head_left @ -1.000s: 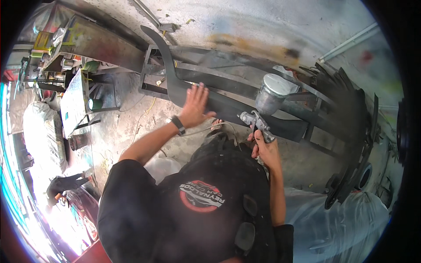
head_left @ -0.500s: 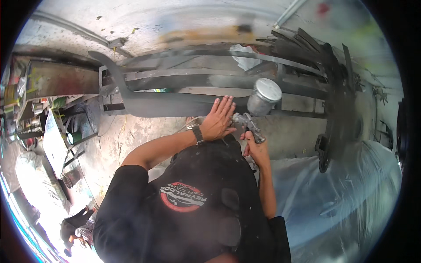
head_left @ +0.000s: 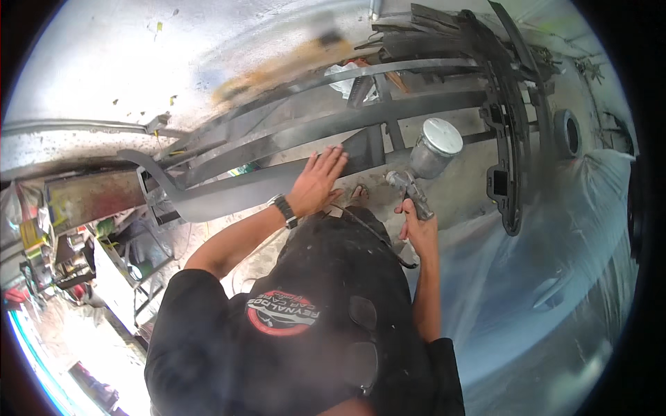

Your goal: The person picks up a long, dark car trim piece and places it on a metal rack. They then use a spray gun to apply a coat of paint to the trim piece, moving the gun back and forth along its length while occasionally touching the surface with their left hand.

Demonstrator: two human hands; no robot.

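Observation:
My right hand [head_left: 420,227] is wrapped round the handle of a metal spray gun [head_left: 408,188]. On top of the gun stands a paint cup [head_left: 431,161] with a pale round lid, tilted a little to the right. My left hand [head_left: 318,186] is empty, its fingers stretched out. It lies over the near edge of a long, curved dark grey panel [head_left: 236,197]; whether the palm touches it I cannot tell. A dark watch [head_left: 283,209] sits on my left wrist. The panel rests along a long metal rack [head_left: 291,135], and a dark hose [head_left: 371,232] runs across in front of my body.
Dark trim pieces [head_left: 510,125] hang or lean at the rack's right end, beside a tyre [head_left: 567,133]. Translucent plastic sheeting [head_left: 513,277] drapes a large shape at right. A cluttered workbench [head_left: 97,197] is at left, and a white plastic bag [head_left: 342,82] lies behind the rack.
My view has turned, so the rack now slants upward to the right. The spray gun and my left hand are farther apart. The other person at lower left is out of view.

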